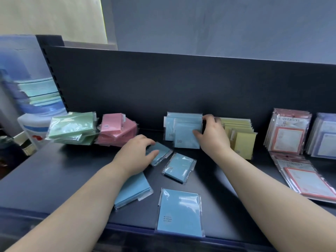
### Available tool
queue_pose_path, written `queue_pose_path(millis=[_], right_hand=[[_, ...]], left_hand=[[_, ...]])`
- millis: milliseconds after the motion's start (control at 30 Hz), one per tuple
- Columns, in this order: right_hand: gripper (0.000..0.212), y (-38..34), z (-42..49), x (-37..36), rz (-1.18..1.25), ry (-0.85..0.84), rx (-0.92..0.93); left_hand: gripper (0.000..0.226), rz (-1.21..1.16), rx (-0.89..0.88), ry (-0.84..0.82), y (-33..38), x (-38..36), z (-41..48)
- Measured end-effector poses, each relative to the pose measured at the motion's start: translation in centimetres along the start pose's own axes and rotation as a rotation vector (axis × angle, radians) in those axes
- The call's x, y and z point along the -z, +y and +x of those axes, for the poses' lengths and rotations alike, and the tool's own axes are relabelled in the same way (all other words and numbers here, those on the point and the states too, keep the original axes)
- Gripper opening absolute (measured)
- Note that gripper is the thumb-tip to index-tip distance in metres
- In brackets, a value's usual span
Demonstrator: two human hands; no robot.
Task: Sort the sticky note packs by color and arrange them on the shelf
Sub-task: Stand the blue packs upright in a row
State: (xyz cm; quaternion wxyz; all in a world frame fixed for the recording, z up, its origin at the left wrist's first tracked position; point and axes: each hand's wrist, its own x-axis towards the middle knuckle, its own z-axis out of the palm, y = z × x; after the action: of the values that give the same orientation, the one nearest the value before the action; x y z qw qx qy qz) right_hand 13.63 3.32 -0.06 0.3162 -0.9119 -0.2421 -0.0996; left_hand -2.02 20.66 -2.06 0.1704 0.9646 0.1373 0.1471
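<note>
Dark shelf (54, 170) bears the upright blue row (181, 124) far centre, gripped by the right hand (212, 135), while the left hand (135, 151) grasps a loose blue pack (160, 151) nearer; slippery wrappers could let the row topple.

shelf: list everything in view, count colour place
loose blue packs: four, blue, flat at shelf front-centre
upright blue packs: several, blue, row against back, centre
yellow packs: several, yellow, upright row right of blue
green packs: pile, green, far left
pink packs: pile, pink, beside green
red-bordered notepads: several, red-white, right end, upright and lying
purple-edged notepads: stack, far right edge
shelf: one, dark
left hand: one, pinches a loose blue pack
right hand: one, grips upright blue packs
</note>
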Motion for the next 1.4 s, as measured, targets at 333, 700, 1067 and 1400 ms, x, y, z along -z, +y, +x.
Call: queue_pose_path(millis=[333,700,1067,1400], right_hand=[[0.089,-3.9,-4.7,2.6,-0.392,-0.724,0.247],[0.105,-3.5,-5.4,2.0,-0.323,-0.716,0.207],[0.061,-6.2,-8.7,3.9,-0.416,-0.962,0.478],[0.053,-6.1,-10.0,4.6,-0.447,-0.99,0.477]], left_hand=[[0.078,0.172,0.204,-0.162,0.1,-0.5,0.2],[0.061,-0.109,0.27,-0.098,0.2,0.1,0.3],[0.045,-0.134,0.232,-0.091,-0.6,-0.1,0.7],[0.05,-0.124,0.227,-0.104,-0.6,-0.2,0.8]])
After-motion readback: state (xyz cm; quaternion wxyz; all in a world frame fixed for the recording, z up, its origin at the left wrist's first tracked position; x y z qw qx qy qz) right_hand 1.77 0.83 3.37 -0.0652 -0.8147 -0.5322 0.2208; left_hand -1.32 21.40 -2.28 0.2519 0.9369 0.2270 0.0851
